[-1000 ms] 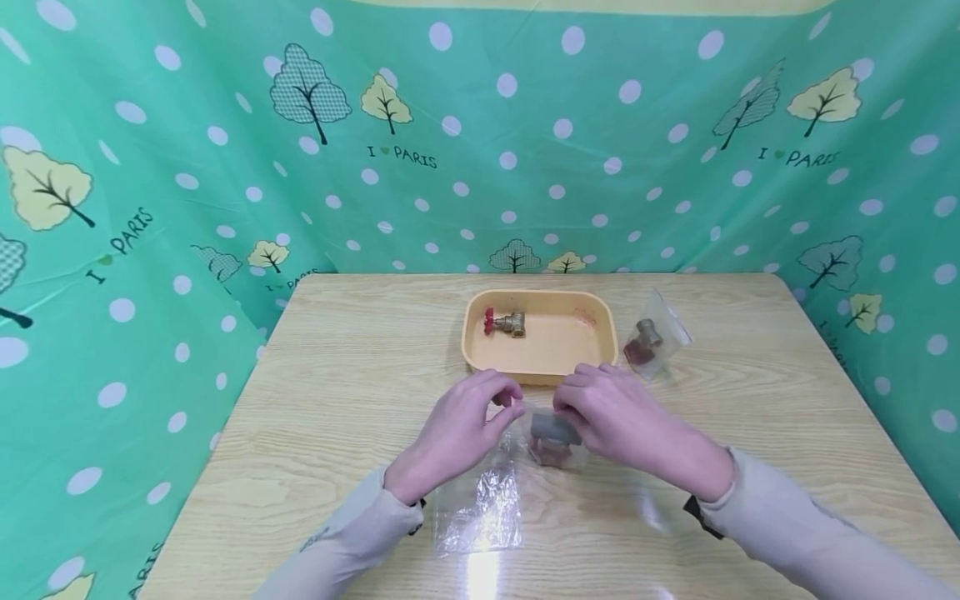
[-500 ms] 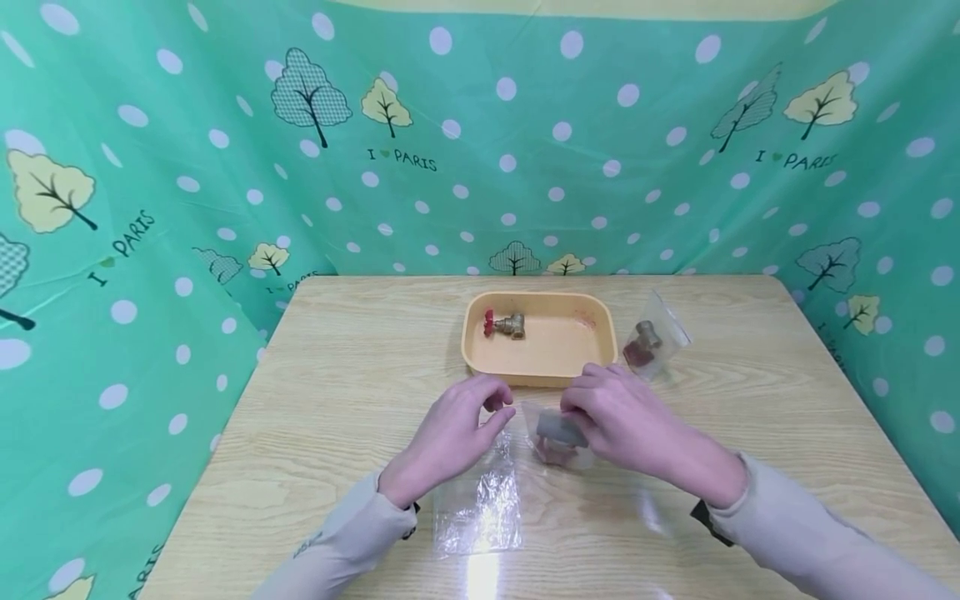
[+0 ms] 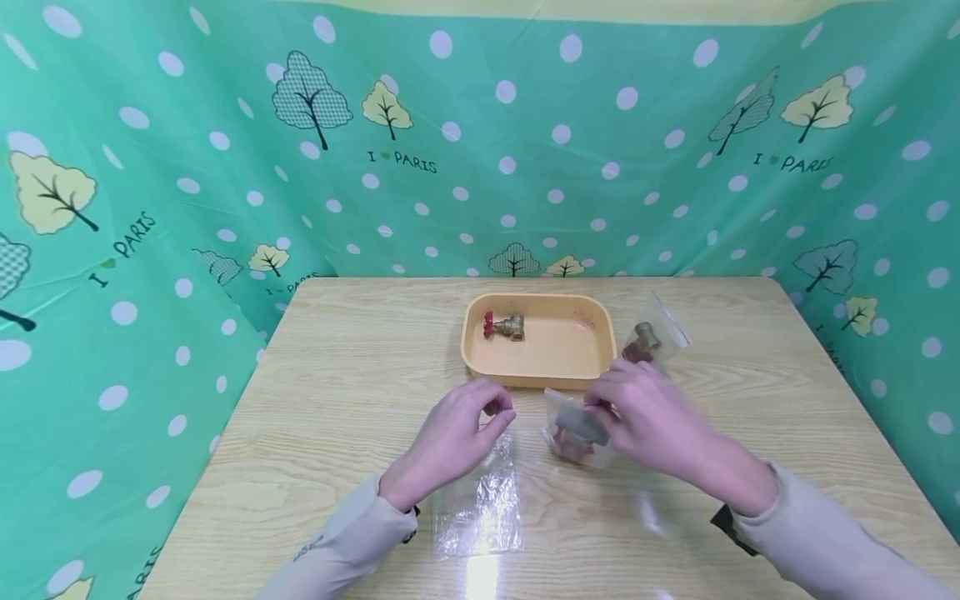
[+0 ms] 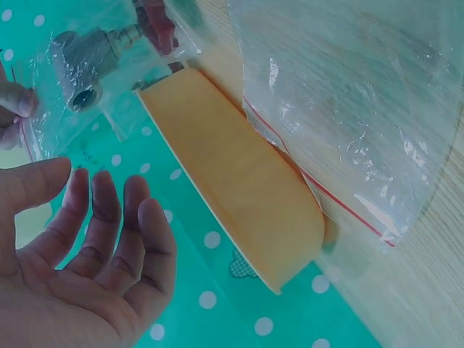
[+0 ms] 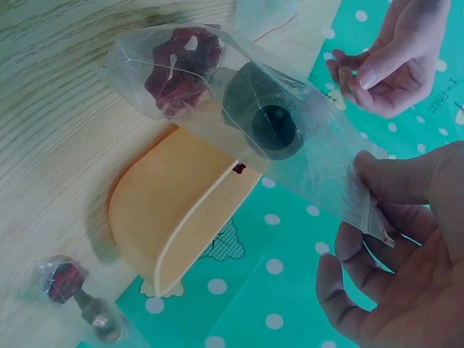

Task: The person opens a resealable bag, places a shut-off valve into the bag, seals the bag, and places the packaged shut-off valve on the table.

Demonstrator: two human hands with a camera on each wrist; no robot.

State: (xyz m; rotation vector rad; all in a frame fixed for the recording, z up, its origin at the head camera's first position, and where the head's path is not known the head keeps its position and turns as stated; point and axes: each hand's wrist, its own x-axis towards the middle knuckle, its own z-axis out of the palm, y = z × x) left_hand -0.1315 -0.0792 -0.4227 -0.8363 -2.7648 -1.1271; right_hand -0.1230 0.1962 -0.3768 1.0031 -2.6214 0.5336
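Observation:
My right hand [image 3: 648, 417] pinches the top edge of a clear zip bag [image 5: 326, 167] between thumb and fingers. Inside that bag is a valve [image 5: 254, 109] with a grey body and a dark red handwheel [image 5: 181, 71]. My left hand [image 3: 456, 429] holds nothing; its fingers are loosely curved, to the left of the bag, as the left wrist view also shows. A flat, clear zip bag [image 3: 477, 517] with a red seal line lies on the table just in front of the left hand.
A peach plastic tray [image 3: 540, 358] stands beyond the hands, holding a brass valve [image 3: 510, 327] with a red handwheel. Another bagged valve [image 3: 647, 335] lies right of the tray, partly behind the right hand. A green polka-dot curtain [image 3: 450, 192] rises behind the wooden table [image 3: 330, 367].
My right hand has moved to the right with the bagged valve, away from the left hand. The left hand has come off the bag's area and stays nearly in place.

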